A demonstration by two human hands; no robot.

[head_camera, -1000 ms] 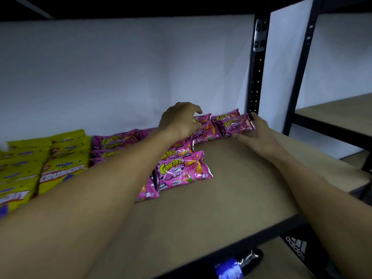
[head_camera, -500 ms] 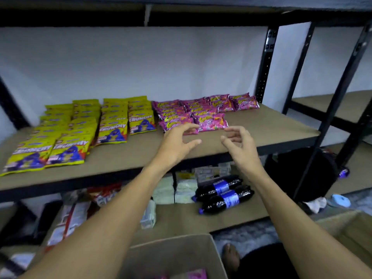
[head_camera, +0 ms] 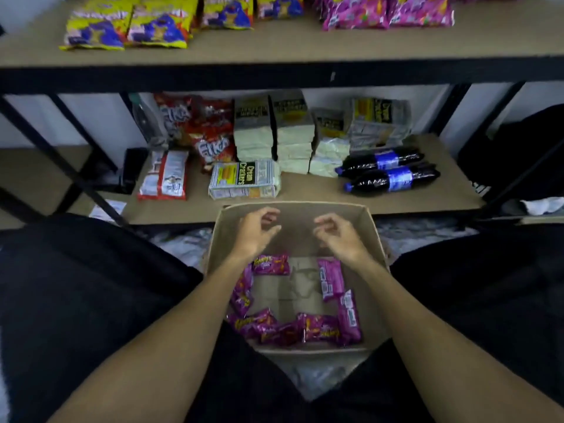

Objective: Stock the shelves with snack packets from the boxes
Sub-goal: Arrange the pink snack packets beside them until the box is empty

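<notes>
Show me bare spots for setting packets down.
Upper brown shelf board: bare strip along its front, before the yellow snack packets and pink snack packets. Lower shelf: crowded behind, bare before the dark soda bottles.

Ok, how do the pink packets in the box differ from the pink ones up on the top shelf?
In the cardboard box the loose pink packets lie round the edges of the floor, turned different ways; on the top shelf the shelved pink packets lie side by side. Two loose pink packets show a pale label; the shelved pink packets show printed fronts. Both are the same pink.
</notes>
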